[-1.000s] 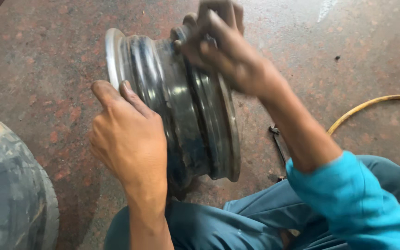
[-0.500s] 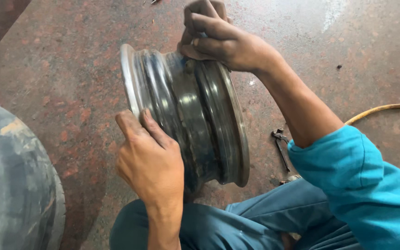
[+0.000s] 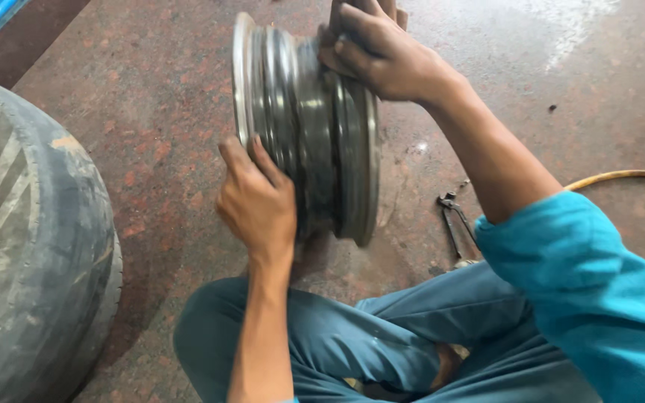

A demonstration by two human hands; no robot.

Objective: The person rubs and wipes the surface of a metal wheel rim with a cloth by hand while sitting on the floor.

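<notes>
A bare metal wheel rim [image 3: 307,127] stands up on its edge on the reddish stone floor [image 3: 151,112], near the top middle of the view. The person sits on the floor with legs in blue-green trousers [image 3: 367,343] folded under the rim. The left hand [image 3: 257,200] presses on the rim at about 7 o'clock, its fingers [image 3: 242,158] close together and curled over the shiny outer lip. The right hand [image 3: 378,52] sits on top of the rim at about 1 o'clock, its fingers bent and clamped over the dark edge there. The right arm wears a bright blue sleeve [image 3: 591,298]. A big worn tyre [image 3: 31,246] lies at 9 o'clock, well apart from the rim. A small metal tool [image 3: 453,224] lies on the floor at 3 o'clock, just beside the person's knee. A yellow hose [image 3: 621,176] runs along the floor further out at 3 o'clock.
</notes>
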